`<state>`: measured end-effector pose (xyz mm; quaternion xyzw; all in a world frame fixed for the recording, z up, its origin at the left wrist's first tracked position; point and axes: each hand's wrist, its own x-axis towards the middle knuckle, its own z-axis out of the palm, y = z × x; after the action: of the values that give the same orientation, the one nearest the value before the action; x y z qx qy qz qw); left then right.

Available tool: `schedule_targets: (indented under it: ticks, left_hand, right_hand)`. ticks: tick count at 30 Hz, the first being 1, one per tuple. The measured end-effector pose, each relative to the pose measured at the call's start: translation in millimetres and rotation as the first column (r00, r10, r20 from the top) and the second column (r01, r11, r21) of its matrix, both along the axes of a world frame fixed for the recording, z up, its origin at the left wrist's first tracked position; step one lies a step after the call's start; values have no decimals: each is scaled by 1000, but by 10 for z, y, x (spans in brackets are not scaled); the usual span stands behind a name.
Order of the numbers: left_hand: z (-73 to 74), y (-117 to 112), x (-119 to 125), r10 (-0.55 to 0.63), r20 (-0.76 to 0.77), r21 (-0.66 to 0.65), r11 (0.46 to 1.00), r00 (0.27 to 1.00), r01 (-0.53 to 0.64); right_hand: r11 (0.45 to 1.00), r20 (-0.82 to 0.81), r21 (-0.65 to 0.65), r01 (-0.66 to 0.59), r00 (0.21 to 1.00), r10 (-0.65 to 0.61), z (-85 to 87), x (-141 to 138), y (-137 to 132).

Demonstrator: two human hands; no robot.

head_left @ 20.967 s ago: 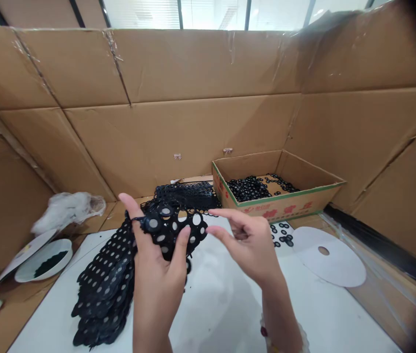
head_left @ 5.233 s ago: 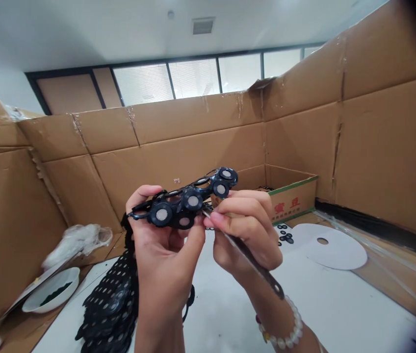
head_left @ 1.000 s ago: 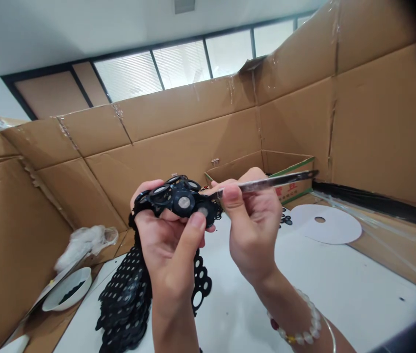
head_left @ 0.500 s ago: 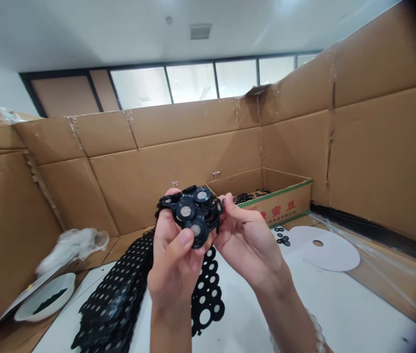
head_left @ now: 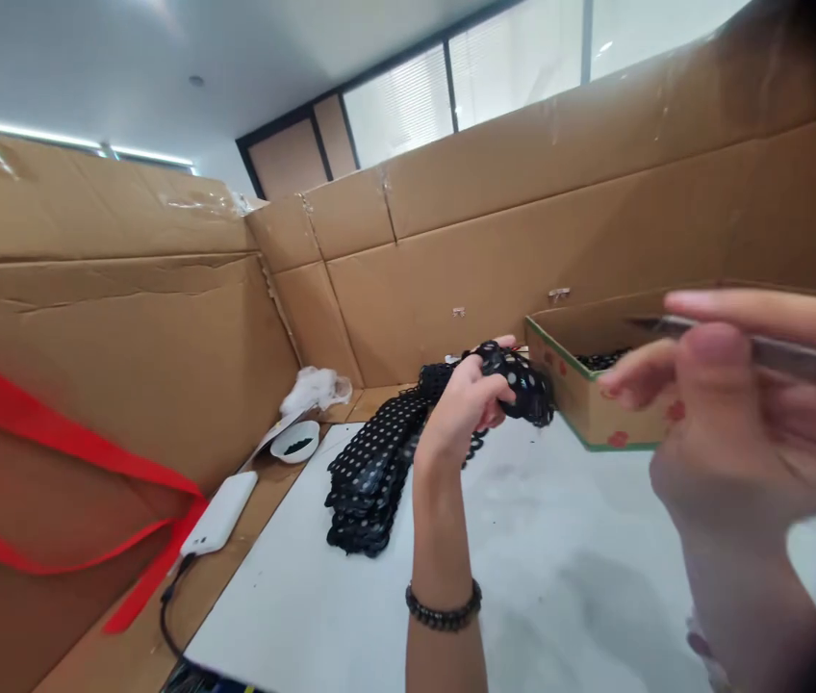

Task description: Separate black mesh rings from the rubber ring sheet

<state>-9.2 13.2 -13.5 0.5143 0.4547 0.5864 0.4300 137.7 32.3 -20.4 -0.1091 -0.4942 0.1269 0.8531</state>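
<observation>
My left hand (head_left: 460, 409) grips the end of a black perforated rubber sheet (head_left: 527, 387) with round holes, and the sheet trails down to a heap of the same black sheets (head_left: 371, 481) on the white work surface (head_left: 350, 597). Close to the camera at the right, my right hand (head_left: 740, 423) appears blurred. Its fingers pinch a flat metal pick (head_left: 761, 342), whose tip points left toward a cardboard box. The hands stand well apart.
A cardboard box (head_left: 592, 423) holds black rubber rings (head_left: 599, 360). Left of the white surface lie a white bowl (head_left: 294, 443), a white power bank (head_left: 218, 512) with a black cable, and a plastic bag (head_left: 314, 390). A red strap (head_left: 54, 472) crosses the cardboard wall.
The view has swung left. My hands have parted, with the right hand and metal pick now close to the camera at the right. The left hand holds the black sheet farther away.
</observation>
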Motion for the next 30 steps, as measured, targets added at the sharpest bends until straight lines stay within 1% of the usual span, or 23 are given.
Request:
schedule_targets:
  ticks: [2,3,4,5,6,7,8,9,11,13,16,19,21,23,25,26,28,30]
  left_hand:
    - [-86,71,-101,-39,-140,-133,991,989,20]
    - [-126,104,-139,-69,-196,-189,982,978,31]
    - [-163,136,-167,-100,-242,-234,971,965,42]
    - [-195,165,-187,-129,-279,-267,962,952,52]
    - [-222,192,-198,-160,-308,-293,954,938,66]
    - [-243,213,-202,-188,-331,-309,947,925,82]
    - [-258,230,-202,-216,-348,-319,942,912,101]
    - [-266,243,-199,-246,-359,-325,937,900,127]
    - [-269,258,-190,-313,-364,-324,925,877,196]
    - [-265,267,-182,-394,-353,-316,904,849,289]
    - [-275,290,-166,-527,-322,-296,845,786,445]
    - [-297,319,-133,-643,-302,-300,765,704,570]
    - [-291,325,-102,-695,-303,-326,719,652,614]
    - [-261,309,-73,-722,-324,-364,692,612,623]
    - [-208,266,-48,-717,-369,-395,697,591,599]
    - [-175,235,-37,-699,-401,-399,715,592,574]
    - [-105,151,-19,-629,-478,-381,777,613,501]
    - [-32,41,-8,-521,-561,-327,854,644,405]
  right_hand:
    - [992,180,30,-121,977,114,-23,4,195]
    - [979,279,15,-203,941,191,-42,-12,307]
    - [946,358,-56,-320,878,318,-67,-38,422]
    - [889,435,-146,-434,779,451,-96,-71,533]
    - [818,491,-242,-522,661,568,-127,-108,632]
    - [789,523,-288,-542,601,604,-158,-146,713]
    - [772,542,-314,-552,563,624,-186,-181,773]
    - [765,548,-328,-553,549,632,-208,-208,810]
    - [770,544,-332,-544,557,628,-232,-230,828]
    - [771,538,-341,-538,561,630,-222,-195,794]
    - [765,561,-370,-528,529,636,-162,-63,702]
    - [752,600,-422,-507,466,651,-94,76,612]
    - [735,621,-466,-493,410,668,-65,133,576]
    - [710,634,-513,-482,345,692,-55,154,566]
    - [685,643,-558,-468,278,714,-56,151,566]
    - [677,646,-577,-457,251,721,-57,147,562]
    - [674,649,-607,-421,227,726,-54,147,536]
    - [692,654,-620,-370,245,716,-40,165,488]
